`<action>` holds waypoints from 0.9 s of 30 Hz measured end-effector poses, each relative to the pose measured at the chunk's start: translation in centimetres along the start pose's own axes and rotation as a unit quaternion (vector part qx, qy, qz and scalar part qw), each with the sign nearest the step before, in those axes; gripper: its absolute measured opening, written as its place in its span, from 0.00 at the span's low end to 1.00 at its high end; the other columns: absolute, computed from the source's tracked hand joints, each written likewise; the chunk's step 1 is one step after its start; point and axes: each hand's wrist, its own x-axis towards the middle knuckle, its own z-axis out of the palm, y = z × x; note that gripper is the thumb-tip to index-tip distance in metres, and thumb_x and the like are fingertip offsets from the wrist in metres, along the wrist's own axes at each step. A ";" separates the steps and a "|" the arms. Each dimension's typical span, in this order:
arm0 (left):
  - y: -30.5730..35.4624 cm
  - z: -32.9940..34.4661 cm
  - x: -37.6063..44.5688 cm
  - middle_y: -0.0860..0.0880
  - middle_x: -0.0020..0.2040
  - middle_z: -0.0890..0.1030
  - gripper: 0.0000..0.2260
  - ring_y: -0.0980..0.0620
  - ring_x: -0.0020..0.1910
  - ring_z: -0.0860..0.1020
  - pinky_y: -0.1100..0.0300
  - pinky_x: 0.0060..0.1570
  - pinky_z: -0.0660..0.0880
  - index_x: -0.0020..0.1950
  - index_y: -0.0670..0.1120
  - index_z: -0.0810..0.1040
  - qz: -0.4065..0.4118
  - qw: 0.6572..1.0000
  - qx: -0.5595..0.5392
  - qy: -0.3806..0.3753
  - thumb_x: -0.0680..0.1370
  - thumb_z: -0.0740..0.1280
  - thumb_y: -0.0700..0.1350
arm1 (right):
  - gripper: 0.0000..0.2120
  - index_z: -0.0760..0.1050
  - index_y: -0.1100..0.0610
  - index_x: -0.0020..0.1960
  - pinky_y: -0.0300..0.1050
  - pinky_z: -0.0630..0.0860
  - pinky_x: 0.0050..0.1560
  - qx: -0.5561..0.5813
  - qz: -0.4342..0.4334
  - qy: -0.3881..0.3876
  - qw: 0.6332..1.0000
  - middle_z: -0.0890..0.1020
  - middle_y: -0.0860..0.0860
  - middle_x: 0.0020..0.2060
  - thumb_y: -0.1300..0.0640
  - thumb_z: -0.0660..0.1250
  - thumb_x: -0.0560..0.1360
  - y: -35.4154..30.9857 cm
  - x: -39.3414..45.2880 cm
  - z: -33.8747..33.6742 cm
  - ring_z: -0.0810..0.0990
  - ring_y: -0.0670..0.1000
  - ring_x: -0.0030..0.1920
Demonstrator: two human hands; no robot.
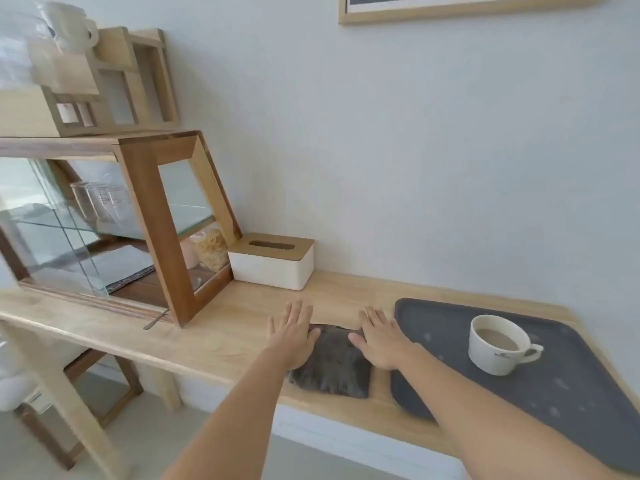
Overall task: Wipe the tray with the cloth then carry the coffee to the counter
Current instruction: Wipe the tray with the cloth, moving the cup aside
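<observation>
Pale wood worktop (214,344) runs along a white wall, tilted in the wide view. Glass-fronted wooden cabinet (104,230) stands on its left end; a white tissue box (272,266) with a wood lid sits just beside the cabinet, against the back edge.

Dark grey tray (571,393) lies at the right end of the worktop, rounded corners, surface marked with pale smudges and spots. White cup of milky coffee (498,344) stands on the tray near its back-left part, handle pointing right.

Dark grey cloth (332,367), folded and fuzzy, lies on the worktop near the front edge, just left of the tray.

Left hand (294,336) flat, fingers spread and released, covering the cloth's left edge. Right hand (381,339) also flat and released, palm down over the cloth's right edge, just beside the tray's left rim. Neither hand grasps anything.

Grey floor below; a wooden picture frame (450,10) hangs at top right.
</observation>
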 end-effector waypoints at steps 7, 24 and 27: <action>-1.0 4.1 -1.0 0.48 0.80 0.44 0.28 0.48 0.78 0.42 0.40 0.73 0.44 0.78 0.52 0.46 -0.032 0.999 -0.018 -0.031 0.81 0.47 0.59 | 0.29 0.49 0.57 0.77 0.58 0.48 0.75 -0.003 0.028 0.031 0.999 0.56 0.59 0.75 0.44 0.48 0.81 -0.5 -0.2 3.5 0.52 0.61 0.75; 2.2 4.1 -2.4 0.51 0.55 0.73 0.20 0.62 0.50 0.74 0.72 0.53 0.69 0.65 0.48 0.76 0.104 0.932 -0.283 0.203 0.77 0.62 0.32 | 0.17 0.78 0.60 0.59 0.24 0.65 0.49 0.218 -0.016 0.336 0.916 0.71 0.48 0.49 0.71 0.58 0.77 0.9 -5.4 -1.4 0.73 0.43 0.47; 5.5 3.0 -1.9 0.52 0.55 0.73 0.20 0.65 0.51 0.73 0.75 0.52 0.67 0.65 0.49 0.75 0.130 0.918 -0.310 0.209 0.77 0.62 0.33 | 0.19 0.77 0.58 0.61 0.30 0.67 0.47 0.173 -0.003 0.348 0.922 0.74 0.51 0.52 0.72 0.59 0.76 3.8 -6.7 -3.3 0.72 0.42 0.47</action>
